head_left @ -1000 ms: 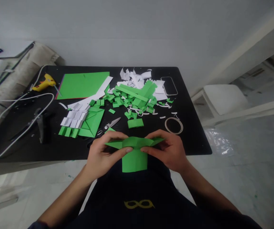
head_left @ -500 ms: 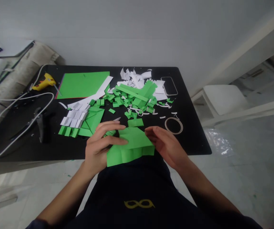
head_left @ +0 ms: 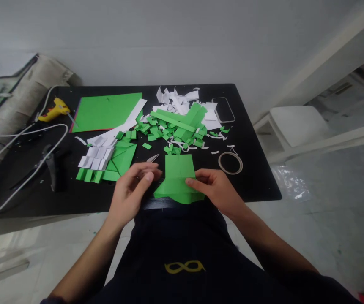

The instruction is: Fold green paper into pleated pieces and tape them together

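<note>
The right hand [head_left: 218,185] has the green paper [head_left: 179,171] in its grip, the thumb pressed flat on top near the right edge and the fingers curled at the side and partly out of sight. That paper is at the near edge of the bench [head_left: 261,181], straight in front of the person, its flaps spreading out at the lower end. Whether it rests on the bench or is held just above, I can't tell from here.

The left hand [head_left: 129,190] is just beside the paper's left edge, its grip loose and narrow, thumb and fingers half curled with nothing I can see between them. Past its fingertips poke the blades of some scissors [head_left: 153,158]; the rest is hidden.

Beyond the paper lies a heap of green scraps [head_left: 182,131], with white scraps [head_left: 179,101] behind. To the right of the paper sits a roll of tape [head_left: 231,172]. Over on the left, white blocks [head_left: 96,157] stand in rows beside a creased green panel [head_left: 121,160], and farther back are a yellow glue gun [head_left: 56,111] and a stack of sheets [head_left: 105,112].
</note>
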A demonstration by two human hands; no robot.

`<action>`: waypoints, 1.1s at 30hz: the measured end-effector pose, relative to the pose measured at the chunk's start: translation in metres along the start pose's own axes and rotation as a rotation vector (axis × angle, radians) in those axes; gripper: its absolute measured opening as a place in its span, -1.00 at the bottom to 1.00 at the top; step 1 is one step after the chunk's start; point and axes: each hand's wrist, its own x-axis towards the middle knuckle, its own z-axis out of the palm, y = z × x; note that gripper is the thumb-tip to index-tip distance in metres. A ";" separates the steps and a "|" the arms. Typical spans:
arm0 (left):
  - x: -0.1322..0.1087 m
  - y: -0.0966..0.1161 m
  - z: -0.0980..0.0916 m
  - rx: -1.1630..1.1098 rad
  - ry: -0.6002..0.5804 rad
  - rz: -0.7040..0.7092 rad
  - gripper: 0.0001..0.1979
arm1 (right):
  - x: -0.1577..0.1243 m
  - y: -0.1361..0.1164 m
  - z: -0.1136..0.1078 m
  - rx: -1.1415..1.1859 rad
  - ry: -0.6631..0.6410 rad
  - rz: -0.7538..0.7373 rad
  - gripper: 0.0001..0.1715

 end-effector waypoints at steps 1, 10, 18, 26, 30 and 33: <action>0.000 0.001 0.001 -0.032 -0.085 -0.076 -0.74 | 0.000 0.001 0.000 -0.003 -0.009 -0.004 -0.68; 0.007 0.000 0.013 -0.052 -0.200 -0.197 -0.66 | 0.001 -0.004 0.002 -0.051 -0.030 -0.022 -0.63; 0.007 -0.001 0.011 -0.030 -0.163 -0.201 -0.64 | 0.001 -0.009 0.001 -0.081 -0.036 -0.050 -0.61; 0.007 -0.003 0.007 -0.026 -0.177 -0.198 -0.66 | 0.002 -0.006 -0.002 -0.110 -0.029 -0.018 -0.65; 0.009 -0.001 0.005 -0.009 -0.190 -0.180 -0.67 | 0.003 -0.008 -0.002 -0.099 -0.031 -0.007 -0.67; 0.009 0.001 0.007 -0.012 -0.170 -0.158 -0.69 | 0.003 -0.007 0.000 -0.067 -0.031 -0.018 -0.68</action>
